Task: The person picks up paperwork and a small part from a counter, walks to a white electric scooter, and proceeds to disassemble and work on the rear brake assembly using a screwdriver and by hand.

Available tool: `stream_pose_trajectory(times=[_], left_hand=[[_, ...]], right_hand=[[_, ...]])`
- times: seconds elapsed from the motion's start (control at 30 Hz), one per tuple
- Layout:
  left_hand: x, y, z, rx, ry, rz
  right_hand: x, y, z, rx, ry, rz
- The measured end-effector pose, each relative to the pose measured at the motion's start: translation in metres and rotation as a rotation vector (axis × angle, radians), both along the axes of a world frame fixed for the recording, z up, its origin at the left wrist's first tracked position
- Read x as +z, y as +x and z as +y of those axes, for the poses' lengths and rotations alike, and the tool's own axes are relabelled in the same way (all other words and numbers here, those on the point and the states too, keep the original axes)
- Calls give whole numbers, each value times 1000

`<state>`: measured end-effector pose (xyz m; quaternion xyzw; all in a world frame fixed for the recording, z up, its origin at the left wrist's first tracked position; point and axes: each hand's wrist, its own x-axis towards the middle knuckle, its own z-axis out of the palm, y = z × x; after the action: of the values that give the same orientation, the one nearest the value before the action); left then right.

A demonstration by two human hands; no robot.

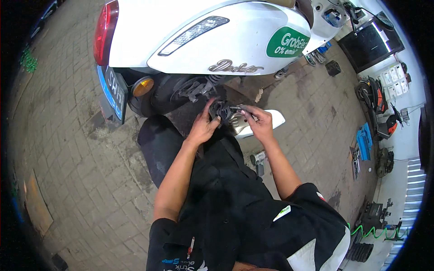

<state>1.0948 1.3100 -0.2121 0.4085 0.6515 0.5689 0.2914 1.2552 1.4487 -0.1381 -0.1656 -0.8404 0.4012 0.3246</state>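
Note:
In front of a white scooter [135, 40], close to its rear wheel [165, 97], both my hands meet at a dark, greasy mechanical part [220, 109]. My left hand [202, 128] grips this part from the left, thumb and fingers closed around its edge. On the other side, my right hand [258, 121] pinches a small dark rod-like piece whose tip reaches the part; its exact kind is too small to make out. Just beyond the right hand, a white body panel [276, 118] lies on the floor.
A grey and black power tool [259, 160] is on the paving right of my legs. The scooter's number plate [110, 92] and orange indicator [143, 86] jut out at left. Farther right are a blue toolbox [364, 141] and another scooter [377, 101] by the wall.

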Motion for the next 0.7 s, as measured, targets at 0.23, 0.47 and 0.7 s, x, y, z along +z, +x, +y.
stream_pose_trajectory(times=[0.23,0.47,0.7], left_hand=[[-3,0,0,33,5,133],[7,1,0,44,-84,373],[11,7,4,40,-202,403]], right_hand=[[11,-4,6,-2,109,-93],[-16,5,13,-24,191,-279],[-38,3,17,-61,-37,-141]])
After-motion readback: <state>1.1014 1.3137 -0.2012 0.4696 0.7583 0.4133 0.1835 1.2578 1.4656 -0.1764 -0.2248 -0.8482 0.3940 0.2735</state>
